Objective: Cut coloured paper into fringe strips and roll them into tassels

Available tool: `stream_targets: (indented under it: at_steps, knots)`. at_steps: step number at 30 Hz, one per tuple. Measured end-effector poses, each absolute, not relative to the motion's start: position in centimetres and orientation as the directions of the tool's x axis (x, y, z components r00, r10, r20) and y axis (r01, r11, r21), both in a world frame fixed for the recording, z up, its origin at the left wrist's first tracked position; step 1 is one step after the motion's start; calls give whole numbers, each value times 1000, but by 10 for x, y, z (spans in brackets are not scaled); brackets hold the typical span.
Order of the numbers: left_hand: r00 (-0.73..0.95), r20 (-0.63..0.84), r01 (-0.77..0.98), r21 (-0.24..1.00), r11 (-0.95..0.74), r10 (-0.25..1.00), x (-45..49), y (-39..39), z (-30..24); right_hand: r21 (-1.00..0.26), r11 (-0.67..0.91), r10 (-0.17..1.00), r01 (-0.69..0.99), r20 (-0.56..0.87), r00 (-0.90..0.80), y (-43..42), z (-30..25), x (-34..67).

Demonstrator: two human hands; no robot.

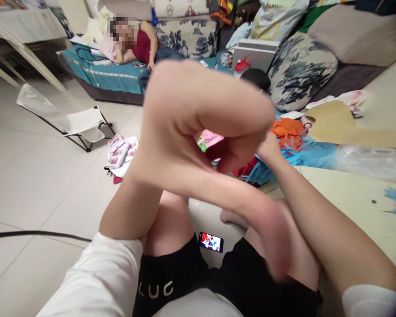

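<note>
My left hand (185,123) is very close to the camera and partly blurred. Its fingers bend loosely to the right, the thumb stretches down to the right apart from them, and nothing shows in its grasp. Behind it, my right hand (267,147) is mostly covered; only the part near the wrist shows, beside blue plastic strips (267,169) and orange strips (288,132). Whether it holds anything is hidden. Pink and green material (211,139) appears through the gap in my left hand. Between my legs lies a lit phone (211,242).
A white folding chair (82,121) and printed papers (122,152) are on the floor at left. A person (147,44) lies on the sofa (112,79) behind. On the right, a pale tabletop (346,193) bears clear plastic (372,163). A black cable (36,233) crosses the floor.
</note>
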State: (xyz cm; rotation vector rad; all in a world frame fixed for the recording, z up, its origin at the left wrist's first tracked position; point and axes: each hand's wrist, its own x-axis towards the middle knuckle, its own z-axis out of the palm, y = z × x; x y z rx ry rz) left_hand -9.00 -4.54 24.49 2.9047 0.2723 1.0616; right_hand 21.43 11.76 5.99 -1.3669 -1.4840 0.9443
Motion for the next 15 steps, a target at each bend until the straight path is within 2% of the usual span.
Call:
stream_targets:
  at_steps: [2, 3, 5, 8, 9, 10, 11, 15]
  knots:
    - [599, 720, 86, 378, -922, 351, -89, -41, 234, -954, 75, 995, 289, 93, 46, 117, 60, 224]
    - [530, 716, 97, 481, -871, 455, -90, -30, 223, -962, 63, 995, 264, 83, 63, 117, 60, 227]
    - [339, 690, 190, 616, -765, 640, -97, 8, 192, -977, 43, 994, 209, 62, 86, 116, 62, 232]
    - [70, 590, 278, 763, -584, 804, -111, 88, 142, -991, 17, 994, 135, 31, 107, 117, 63, 235]
    - [-14, 512, 387, 795, -467, 859, -115, 113, 127, -993, 11, 994, 114, 23, 107, 117, 63, 235]
    - [-69, 423, 542, 777, -322, 904, -117, 135, 113, -995, 6, 995, 96, 16, 102, 117, 63, 235]
    - [-81, 373, 605, 756, -252, 924, -118, 154, 101, -997, 2, 996, 80, 9, 92, 117, 63, 234]
    - [-17, 243, 769, 624, -143, 970, -103, 195, 63, -999, -8, 999, 39, -7, 37, 114, 62, 233]
